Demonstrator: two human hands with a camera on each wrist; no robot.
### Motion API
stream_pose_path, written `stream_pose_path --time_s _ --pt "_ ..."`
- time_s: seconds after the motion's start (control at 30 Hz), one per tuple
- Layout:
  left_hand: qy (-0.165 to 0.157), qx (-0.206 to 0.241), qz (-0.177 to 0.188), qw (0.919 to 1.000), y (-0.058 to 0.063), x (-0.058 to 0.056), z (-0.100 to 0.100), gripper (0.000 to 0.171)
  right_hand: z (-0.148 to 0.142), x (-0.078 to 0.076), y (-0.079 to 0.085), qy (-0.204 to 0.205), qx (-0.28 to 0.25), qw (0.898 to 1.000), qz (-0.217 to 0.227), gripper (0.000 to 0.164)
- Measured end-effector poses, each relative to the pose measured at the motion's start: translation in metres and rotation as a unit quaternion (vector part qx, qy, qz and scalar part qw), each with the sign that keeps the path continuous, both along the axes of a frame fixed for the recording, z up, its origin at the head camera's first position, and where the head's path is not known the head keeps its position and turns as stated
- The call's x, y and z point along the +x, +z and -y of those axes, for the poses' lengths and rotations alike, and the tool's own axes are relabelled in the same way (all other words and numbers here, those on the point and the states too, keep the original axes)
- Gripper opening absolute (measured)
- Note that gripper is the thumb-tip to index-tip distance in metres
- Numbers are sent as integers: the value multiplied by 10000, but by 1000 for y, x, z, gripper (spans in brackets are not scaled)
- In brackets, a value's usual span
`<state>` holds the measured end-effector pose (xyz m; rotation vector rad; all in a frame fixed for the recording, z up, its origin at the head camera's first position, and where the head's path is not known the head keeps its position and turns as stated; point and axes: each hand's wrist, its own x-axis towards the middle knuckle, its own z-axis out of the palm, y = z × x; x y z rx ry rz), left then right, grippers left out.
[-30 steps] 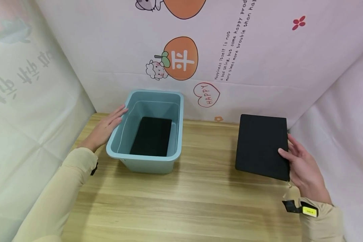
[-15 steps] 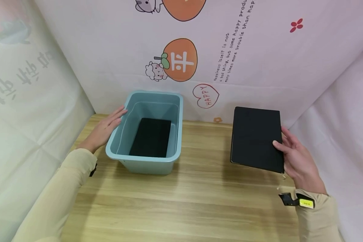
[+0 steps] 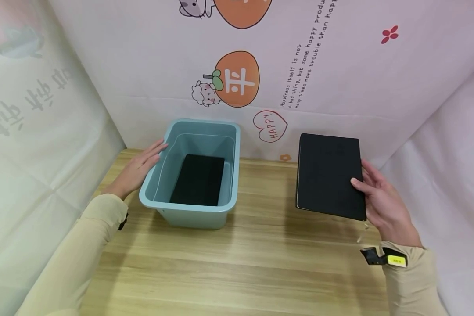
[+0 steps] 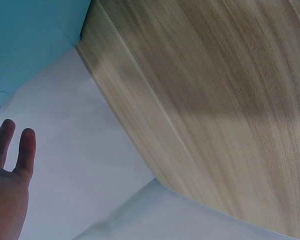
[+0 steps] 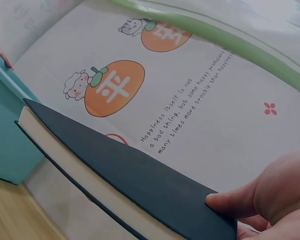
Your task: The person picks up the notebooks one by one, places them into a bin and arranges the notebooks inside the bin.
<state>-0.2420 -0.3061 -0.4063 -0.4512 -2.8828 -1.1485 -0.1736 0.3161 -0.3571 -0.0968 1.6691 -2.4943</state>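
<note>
My right hand (image 3: 387, 206) grips a black hardcover book (image 3: 329, 175) by its right edge, thumb on the upper cover and the other fingers underneath. The book is held above the table at the right, slightly tilted, and its cream page edges (image 5: 90, 170) show in the right wrist view. At the left, my left hand (image 3: 136, 171) lies with straight fingers against the left rim of a light blue plastic bin (image 3: 199, 210). A flat black rectangular thing (image 3: 199, 180) lies on the bin's floor. In the left wrist view, two fingers of the left hand (image 4: 10, 190) show near the bin's wall (image 4: 35, 40).
The wooden table (image 3: 253, 263) runs under both hands. A white printed cloth (image 3: 150, 66) stands as a wall behind the bin, with plain white cloth (image 3: 438, 175) along the right side and more cloth (image 3: 51, 175) along the left.
My right hand has carried the book leftward and a little away from me, toward the back cloth. The left hand and the bin have stayed in place.
</note>
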Motion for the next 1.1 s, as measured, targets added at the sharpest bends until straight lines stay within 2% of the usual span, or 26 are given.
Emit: stream_pose_path --time_s 0.23,0.5,0.9,1.1 --pt "16 -21 -56 10000 -2 -1 1 50 9 -4 3 14 -14 10000 48 80" --pt "-7 10 -63 10000 -1 -1 1 50 23 -11 9 -10 487 9988 107 80" --pt "11 -5 -25 10000 -6 -1 2 50 49 -22 22 10 421 9982 415 86" --pt "15 17 -56 10000 -3 -2 1 50 55 -26 28 149 431 9979 465 84"
